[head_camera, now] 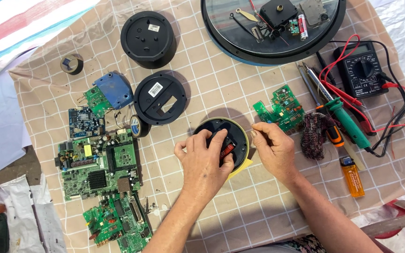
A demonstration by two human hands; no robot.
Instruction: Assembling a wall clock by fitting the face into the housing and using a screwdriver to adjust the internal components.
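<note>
While the round black case [230, 129] sits mid-table on the checked cloth [258, 197], your left hand [202, 161] rests over it, grip closed on its red-tipped insert. Your right hand [273, 150] touches its right edge, fingers pinched narrow. Just right lies a green circuit board [284, 110]; farther right, a soldering iron [341, 112] and an orange lighter [352, 175].

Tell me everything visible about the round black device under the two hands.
The round black plastic device lies flat on the checked beige cloth, back side up, with a yellowish rim and a red part in its recess. The left hand covers its left half, fingers in the recess; the right hand pinches its right edge.
</note>
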